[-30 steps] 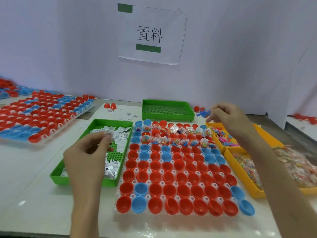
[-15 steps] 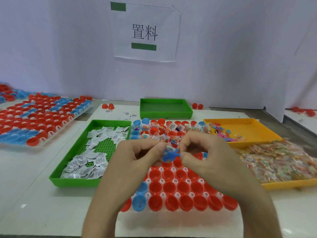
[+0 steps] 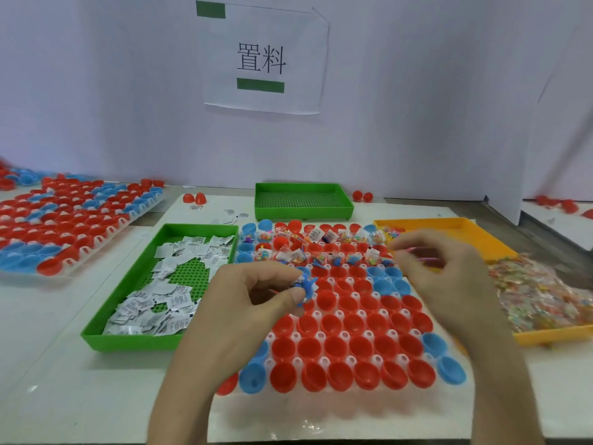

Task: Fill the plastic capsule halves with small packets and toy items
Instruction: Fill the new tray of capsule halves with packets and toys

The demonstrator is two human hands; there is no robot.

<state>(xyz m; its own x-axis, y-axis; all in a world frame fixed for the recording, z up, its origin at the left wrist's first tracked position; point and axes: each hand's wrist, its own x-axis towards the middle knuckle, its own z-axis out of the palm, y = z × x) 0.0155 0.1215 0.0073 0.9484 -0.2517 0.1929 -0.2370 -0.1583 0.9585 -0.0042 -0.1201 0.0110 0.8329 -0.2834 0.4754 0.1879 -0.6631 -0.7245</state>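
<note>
A white holder tray (image 3: 353, 395) in front of me carries rows of red and blue capsule halves (image 3: 337, 348). The two far rows hold packets and small toys (image 3: 321, 248); the nearer halves look empty. My left hand (image 3: 256, 300) hovers over the tray's left part and pinches a small blue toy (image 3: 308, 284) between thumb and fingers. My right hand (image 3: 449, 277) is above the tray's right edge, blurred, fingers curled round a thin pink toy piece (image 3: 423, 255).
A green tray (image 3: 128, 343) of white packets (image 3: 167, 300) lies left of the holder. Right of it stand a yellow tray (image 3: 455, 223) of small toys and another yellow tray (image 3: 552, 337) of clear candy packets. An empty green tray (image 3: 301, 200) sits behind. A second capsule holder (image 3: 64, 226) is at far left.
My hands came together over the tray on the blue toy, then parted. The left hand keeps the blue toy; the right hand has moved right toward the yellow tray.
</note>
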